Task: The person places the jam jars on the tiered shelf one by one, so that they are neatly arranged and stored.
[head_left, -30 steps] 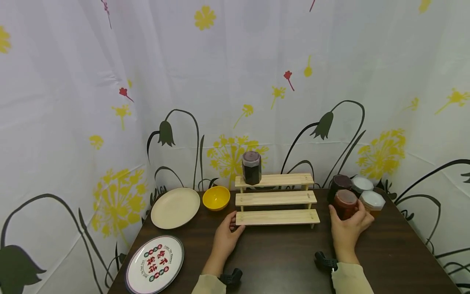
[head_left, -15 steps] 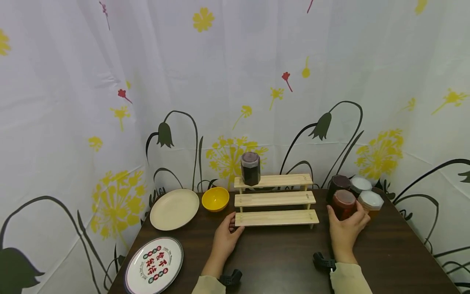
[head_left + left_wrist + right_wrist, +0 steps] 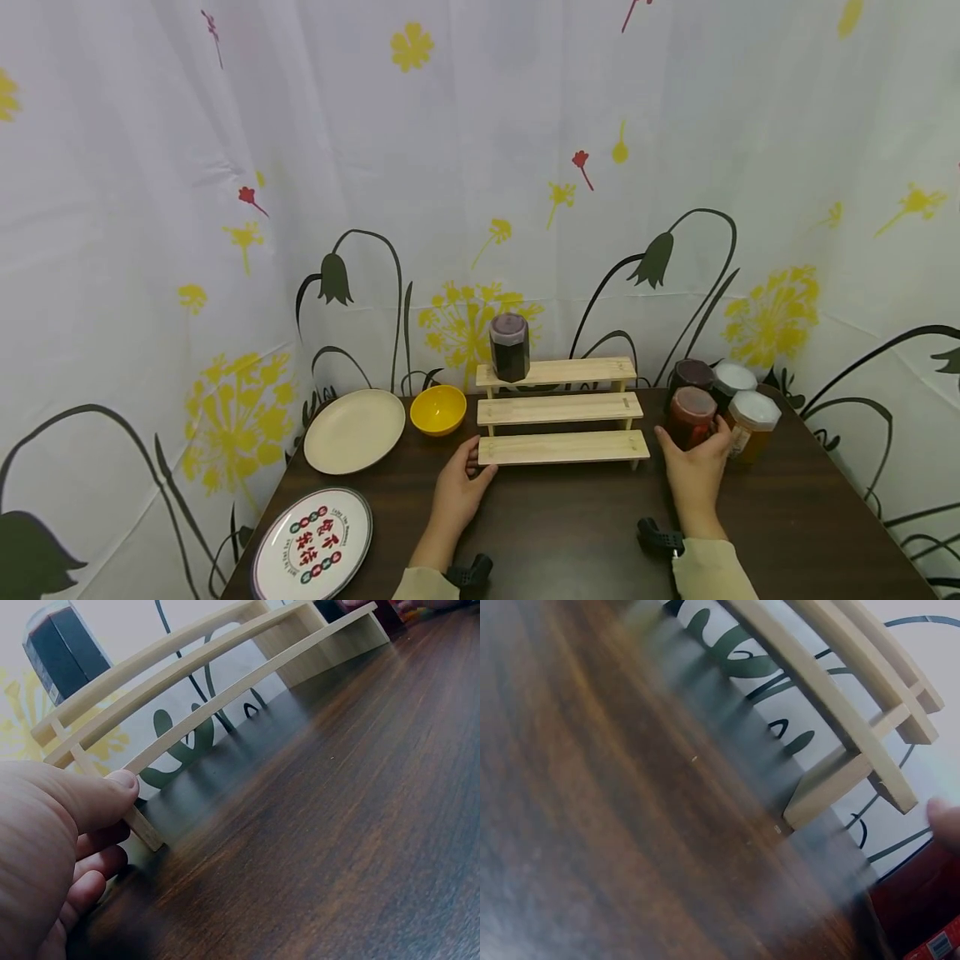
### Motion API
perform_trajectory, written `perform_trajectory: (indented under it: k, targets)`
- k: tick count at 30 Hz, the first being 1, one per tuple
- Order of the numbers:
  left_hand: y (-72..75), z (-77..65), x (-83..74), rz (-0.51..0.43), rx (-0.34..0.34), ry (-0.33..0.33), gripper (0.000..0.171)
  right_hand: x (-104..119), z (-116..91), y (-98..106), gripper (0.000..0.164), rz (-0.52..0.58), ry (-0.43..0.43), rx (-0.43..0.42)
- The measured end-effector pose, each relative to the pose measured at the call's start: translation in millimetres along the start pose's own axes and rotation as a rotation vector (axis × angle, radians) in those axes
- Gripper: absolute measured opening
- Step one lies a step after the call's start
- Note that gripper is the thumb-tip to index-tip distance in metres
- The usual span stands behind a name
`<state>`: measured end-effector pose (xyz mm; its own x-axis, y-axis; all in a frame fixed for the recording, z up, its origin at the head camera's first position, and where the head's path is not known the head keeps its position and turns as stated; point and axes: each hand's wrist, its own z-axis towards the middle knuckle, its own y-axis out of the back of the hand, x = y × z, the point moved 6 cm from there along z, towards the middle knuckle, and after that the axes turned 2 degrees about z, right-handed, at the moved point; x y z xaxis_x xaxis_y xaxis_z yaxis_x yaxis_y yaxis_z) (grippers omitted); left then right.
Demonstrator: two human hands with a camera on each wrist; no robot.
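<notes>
A three-step wooden display rack [image 3: 562, 447] stands on the table, and my left hand [image 3: 459, 490] pinches the left end of its lowest step. The left wrist view has the thumb against that end of the rack [image 3: 247, 686]. On the top step, at its left end, sits a dark jar [image 3: 510, 350] with a purplish lid. Right of the rack, my right hand [image 3: 696, 475] grips a jar with red contents [image 3: 690, 417], thumb on its left side. In the right wrist view only a thumb tip [image 3: 946, 823] and part of the red jar [image 3: 919, 896] show.
Close behind the red jar are a dark-lidded jar [image 3: 692, 375] and a white-lidded jar [image 3: 733, 377]. An amber jar [image 3: 752, 421] stands to its right. Leftward lie a yellow bowl [image 3: 438, 410], a cream plate [image 3: 355, 431] and a printed plate [image 3: 313, 546] on the dark table [image 3: 570, 533].
My right hand has shifted slightly left with the red jar, widening the gap to the amber jar. The left hand keeps its place on the rack. The head view has tilted slightly.
</notes>
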<state>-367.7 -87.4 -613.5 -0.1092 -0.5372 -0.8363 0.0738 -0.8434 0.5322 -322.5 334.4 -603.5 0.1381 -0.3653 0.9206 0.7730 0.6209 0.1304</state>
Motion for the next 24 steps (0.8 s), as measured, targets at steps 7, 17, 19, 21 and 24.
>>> perform_trajectory:
  k: [7, 17, 19, 21, 24]
  targets:
    - [-0.8, 1.4, 0.0, 0.007, -0.004, -0.004, 0.060, -3.7, 3.8, 0.8, 0.094, -0.017, -0.094, 0.053]
    - [0.0, 2.2, -1.9, -0.013, -0.014, -0.028, 0.060, -2.9, 4.9, 0.4, 0.087, -0.102, -0.087, 0.078]
    - [-0.1, 2.5, -1.3, -0.018, -0.011, -0.015, 0.060, -2.8, 4.3, -0.1, 0.085, -0.115, -0.092, 0.089]
    - [-0.2, 2.8, -0.7, -0.019, -0.006, -0.002, 0.060, -3.5, 3.8, -0.2, 0.083, -0.121, -0.109, 0.095]
    - [0.2, 2.4, -0.5, -0.024, -0.003, 0.002, 0.060, -5.3, 3.2, -0.1, 0.083, -0.110, -0.136, 0.095]
